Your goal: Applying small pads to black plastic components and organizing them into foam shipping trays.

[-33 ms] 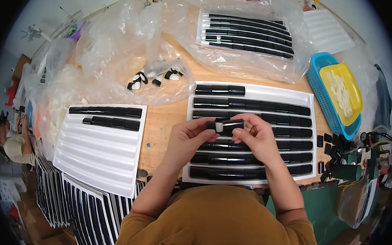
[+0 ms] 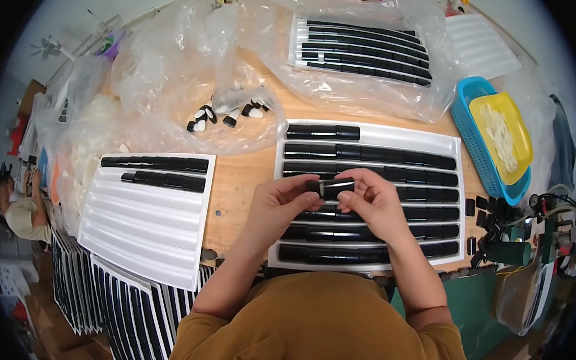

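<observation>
Both hands meet over the middle of the wooden table (image 2: 242, 177). The left hand (image 2: 280, 202) and the right hand (image 2: 376, 202) are closed around one small shiny black plastic piece (image 2: 335, 187). Each hand pinches one end with finger and thumb. The piece is up in the air, just above the big white plastic tray with long grooves (image 2: 455, 190) that lies right in front of the person.

This tray is almost full. Rows of black pieces sit end to end in its grooves. The top row is only part filled, so there is a bare white groove there on the right.

To do this well, I think the hands should keep the piece level and hold it by its ends, not by its shiny face, so no marks get on it. It should line up with a groove and sit flat, touching the piece next to it, not riding on top. A gentle push should be enough, because the tray looks thin and may bend.

Another white grooved tray (image 2: 146, 237) lies to the left with only two short black rows at its top. Behind it is crumpled clear plastic wrap (image 2: 162, 73) with a few small black and white parts (image 2: 229, 115) on it. A third tray inside a clear bag (image 2: 362, 49) lies at the far side. To the right a yellow basket (image 2: 501, 137) sits in a blue basket (image 2: 469, 125). More loose black pieces (image 2: 487, 212) lie near the right edge.
</observation>
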`<act>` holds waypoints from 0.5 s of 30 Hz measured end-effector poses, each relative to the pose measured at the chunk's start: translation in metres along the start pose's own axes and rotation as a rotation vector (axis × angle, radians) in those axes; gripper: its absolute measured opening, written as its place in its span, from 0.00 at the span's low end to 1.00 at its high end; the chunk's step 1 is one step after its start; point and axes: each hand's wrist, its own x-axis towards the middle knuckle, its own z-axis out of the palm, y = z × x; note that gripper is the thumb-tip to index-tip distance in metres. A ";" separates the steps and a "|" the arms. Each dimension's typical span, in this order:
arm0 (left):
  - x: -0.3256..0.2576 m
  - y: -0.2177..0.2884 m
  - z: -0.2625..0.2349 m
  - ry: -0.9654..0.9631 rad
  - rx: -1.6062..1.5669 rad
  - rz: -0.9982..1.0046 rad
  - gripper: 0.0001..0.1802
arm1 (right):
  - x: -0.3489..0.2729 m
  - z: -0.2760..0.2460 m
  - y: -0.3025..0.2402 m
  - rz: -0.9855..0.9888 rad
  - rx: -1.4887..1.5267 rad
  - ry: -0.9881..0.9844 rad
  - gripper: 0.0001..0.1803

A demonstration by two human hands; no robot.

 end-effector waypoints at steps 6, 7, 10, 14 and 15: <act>-0.006 -0.003 0.004 -0.021 0.086 0.006 0.17 | -0.009 0.010 0.001 -0.001 -0.007 0.021 0.14; -0.007 -0.003 0.005 -0.024 0.128 0.010 0.16 | -0.011 0.012 0.001 -0.009 0.001 0.050 0.14; -0.007 -0.007 0.006 -0.045 0.252 0.110 0.16 | -0.015 0.012 -0.001 -0.113 -0.318 0.059 0.14; -0.012 0.001 0.003 -0.127 0.310 0.110 0.15 | -0.013 0.004 -0.007 0.004 -0.119 -0.064 0.14; -0.013 0.001 0.004 -0.124 0.279 0.081 0.15 | -0.012 0.004 -0.006 0.033 -0.061 -0.075 0.14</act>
